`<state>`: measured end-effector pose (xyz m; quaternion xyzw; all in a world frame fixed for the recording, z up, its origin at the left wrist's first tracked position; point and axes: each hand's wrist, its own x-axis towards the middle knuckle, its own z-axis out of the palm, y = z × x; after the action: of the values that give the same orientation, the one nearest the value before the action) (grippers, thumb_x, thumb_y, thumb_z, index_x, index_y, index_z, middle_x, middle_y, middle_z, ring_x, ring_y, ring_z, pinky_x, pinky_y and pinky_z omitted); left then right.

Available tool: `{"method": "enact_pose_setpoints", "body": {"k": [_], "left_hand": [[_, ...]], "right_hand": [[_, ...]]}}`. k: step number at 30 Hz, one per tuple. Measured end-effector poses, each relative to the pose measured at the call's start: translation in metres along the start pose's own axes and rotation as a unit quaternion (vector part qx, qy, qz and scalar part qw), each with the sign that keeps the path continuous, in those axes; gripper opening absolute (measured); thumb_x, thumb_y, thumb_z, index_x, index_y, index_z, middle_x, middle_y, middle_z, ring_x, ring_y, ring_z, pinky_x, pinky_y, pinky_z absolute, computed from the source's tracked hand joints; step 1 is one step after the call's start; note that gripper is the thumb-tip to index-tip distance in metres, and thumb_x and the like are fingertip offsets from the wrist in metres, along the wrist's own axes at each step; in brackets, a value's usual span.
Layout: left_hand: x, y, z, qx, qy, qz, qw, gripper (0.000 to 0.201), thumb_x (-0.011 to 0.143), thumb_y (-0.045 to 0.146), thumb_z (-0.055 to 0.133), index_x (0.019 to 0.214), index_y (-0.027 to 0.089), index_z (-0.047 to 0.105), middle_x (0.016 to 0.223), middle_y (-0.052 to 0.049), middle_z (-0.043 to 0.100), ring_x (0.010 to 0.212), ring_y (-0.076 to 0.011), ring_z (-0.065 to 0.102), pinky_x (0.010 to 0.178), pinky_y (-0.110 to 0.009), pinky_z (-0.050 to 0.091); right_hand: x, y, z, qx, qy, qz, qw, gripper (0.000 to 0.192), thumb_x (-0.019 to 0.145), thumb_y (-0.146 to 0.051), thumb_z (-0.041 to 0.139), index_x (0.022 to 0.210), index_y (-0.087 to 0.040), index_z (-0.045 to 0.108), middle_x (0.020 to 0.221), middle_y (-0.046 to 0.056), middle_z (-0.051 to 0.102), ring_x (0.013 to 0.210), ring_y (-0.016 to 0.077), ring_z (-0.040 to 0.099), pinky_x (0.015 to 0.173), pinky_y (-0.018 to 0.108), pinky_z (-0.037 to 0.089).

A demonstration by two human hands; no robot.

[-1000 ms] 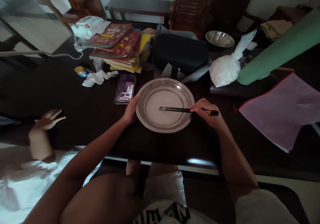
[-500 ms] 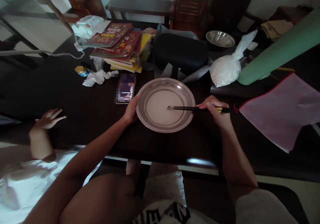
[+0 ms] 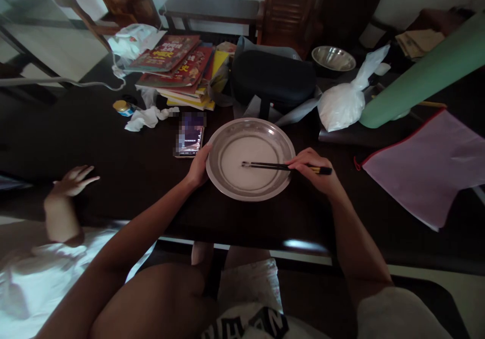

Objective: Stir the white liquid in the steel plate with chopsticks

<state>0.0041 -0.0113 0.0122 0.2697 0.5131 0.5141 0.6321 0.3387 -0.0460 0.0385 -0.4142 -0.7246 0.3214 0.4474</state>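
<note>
The right hand (image 3: 312, 170) is closed around a pair of dark chopsticks (image 3: 273, 166). The sticks lie almost flat and point away from the hand toward the left, out over a round metal plate (image 3: 282, 137). Their tips sit near the middle of the plate, on a thin pale layer that covers its flat bottom. I cannot tell what that layer is.

The left hand (image 3: 197, 166) is curled on the plate's left rim, fingers wrapped on the edge, holding it in place on the dark table (image 3: 125, 177).

To do this well, I think the left hand should keep a firm hold on the rim so the plate does not slide or spin. The right hand should keep the two sticks close together and move them softly, with the tips low in the pale layer. The plate is shallow, so quick strokes could push stuff over the edge.

Just past the left hand, on its far side, lies a phone (image 3: 189, 139) with its screen lit. It is close to the plate, so spills should be kept away from it. Beyond the right hand sits a tied white plastic bag (image 3: 341, 106), and farther back a small metal bowl (image 3: 333, 58). Far off to the left of the left hand, another person's hand (image 3: 74, 180) rests on the table, well apart from the plate.
</note>
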Motion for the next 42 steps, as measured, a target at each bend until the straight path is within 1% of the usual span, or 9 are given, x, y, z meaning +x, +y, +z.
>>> {"method": "enact_pose_setpoints", "body": {"k": [5, 11, 16, 21, 26, 31, 36, 38, 42], "left_hand": [[0.0000, -0.0013, -0.0009, 0.008, -0.003, 0.022, 1.000, 0.023, 0.097, 0.032, 0.063, 0.100, 0.015, 0.079, 0.092, -0.010, 0.081, 0.100, -0.0304, 0.079, 0.091, -0.039, 0.066], [-0.0024, 0.0007, 0.0010, 0.011, -0.006, 0.024, 1.000, 0.023, 0.097, 0.032, 0.062, 0.098, 0.016, 0.079, 0.090, -0.009, 0.080, 0.103, -0.0302, 0.078, 0.090, -0.037, 0.066], [-0.0012, 0.0009, 0.0017, 0.000, 0.004, 0.005, 1.000, 0.023, 0.098, 0.031, 0.061, 0.094, 0.017, 0.078, 0.087, -0.009, 0.080, 0.104, -0.0314, 0.078, 0.091, -0.039, 0.066], [-0.0022, 0.0012, 0.0016, 0.010, -0.007, 0.028, 1.000, 0.021, 0.097, 0.031, 0.063, 0.097, 0.016, 0.078, 0.091, -0.009, 0.081, 0.105, -0.0315, 0.078, 0.090, -0.037, 0.066], [-0.0026, 0.0008, 0.0003, 0.012, -0.005, 0.018, 1.000, 0.024, 0.096, 0.034, 0.066, 0.104, 0.015, 0.078, 0.095, -0.011, 0.082, 0.105, -0.0328, 0.078, 0.092, -0.041, 0.067], [-0.0013, -0.0004, -0.0011, 0.016, -0.008, 0.018, 1.000, 0.026, 0.098, 0.032, 0.060, 0.105, 0.016, 0.079, 0.093, -0.009, 0.082, 0.105, -0.0312, 0.079, 0.092, -0.039, 0.067], [-0.0004, -0.0006, -0.0014, 0.013, -0.002, 0.016, 1.000, 0.025, 0.098, 0.031, 0.060, 0.101, 0.015, 0.079, 0.091, -0.010, 0.082, 0.105, -0.0314, 0.078, 0.092, -0.040, 0.066], [-0.0004, -0.0005, -0.0016, 0.011, -0.005, 0.015, 1.000, 0.024, 0.097, 0.032, 0.062, 0.101, 0.016, 0.079, 0.092, -0.010, 0.082, 0.106, -0.0316, 0.078, 0.093, -0.040, 0.066], [-0.0003, -0.0002, -0.0016, 0.007, -0.009, 0.013, 1.000, 0.023, 0.097, 0.032, 0.062, 0.099, 0.017, 0.079, 0.090, -0.009, 0.081, 0.106, -0.0310, 0.078, 0.093, -0.040, 0.066]], "right_hand": [[-0.0011, -0.0003, -0.0034, 0.015, 0.069, 0.031, 0.997, 0.029, 0.099, -0.045, 0.069, 0.079, -0.031, 0.084, 0.081, 0.003, 0.081, 0.080, 0.0219, 0.074, 0.077, 0.041, 0.058], [0.0005, -0.0026, 0.0002, -0.003, -0.003, 0.006, 1.000, 0.015, 0.095, -0.040, 0.075, 0.085, -0.034, 0.085, 0.091, 0.002, 0.087, 0.089, 0.0244, 0.075, 0.084, 0.045, 0.060], [-0.0005, -0.0032, -0.0021, 0.013, 0.075, 0.028, 0.997, 0.029, 0.099, -0.041, 0.068, 0.076, -0.031, 0.083, 0.080, 0.003, 0.081, 0.079, 0.0220, 0.073, 0.076, 0.041, 0.059], [0.0002, -0.0036, -0.0001, -0.010, -0.005, 0.002, 1.000, 0.015, 0.095, -0.039, 0.075, 0.086, -0.035, 0.085, 0.091, 0.001, 0.087, 0.087, 0.0240, 0.074, 0.082, 0.044, 0.059], [-0.0004, -0.0038, -0.0032, -0.006, 0.075, 0.020, 0.997, 0.029, 0.099, -0.041, 0.068, 0.078, -0.032, 0.084, 0.082, 0.003, 0.083, 0.081, 0.0232, 0.073, 0.078, 0.043, 0.058], [0.0006, -0.0037, 0.0002, -0.005, -0.002, 0.001, 1.000, 0.016, 0.095, -0.038, 0.074, 0.084, -0.035, 0.085, 0.090, 0.001, 0.087, 0.087, 0.0246, 0.074, 0.082, 0.045, 0.059], [-0.0007, -0.0025, -0.0019, -0.004, 0.068, 0.013, 0.998, 0.025, 0.099, -0.035, 0.069, 0.078, -0.031, 0.083, 0.082, 0.002, 0.083, 0.080, 0.0223, 0.074, 0.077, 0.042, 0.058], [-0.0011, -0.0025, -0.0014, 0.012, 0.055, 0.021, 0.998, 0.029, 0.099, -0.036, 0.067, 0.076, -0.031, 0.082, 0.079, 0.002, 0.082, 0.079, 0.0221, 0.073, 0.075, 0.041, 0.059], [-0.0004, -0.0028, 0.0007, -0.008, -0.002, 0.006, 1.000, 0.014, 0.094, -0.036, 0.075, 0.084, -0.034, 0.085, 0.090, 0.001, 0.087, 0.087, 0.0237, 0.074, 0.082, 0.044, 0.060]]}}
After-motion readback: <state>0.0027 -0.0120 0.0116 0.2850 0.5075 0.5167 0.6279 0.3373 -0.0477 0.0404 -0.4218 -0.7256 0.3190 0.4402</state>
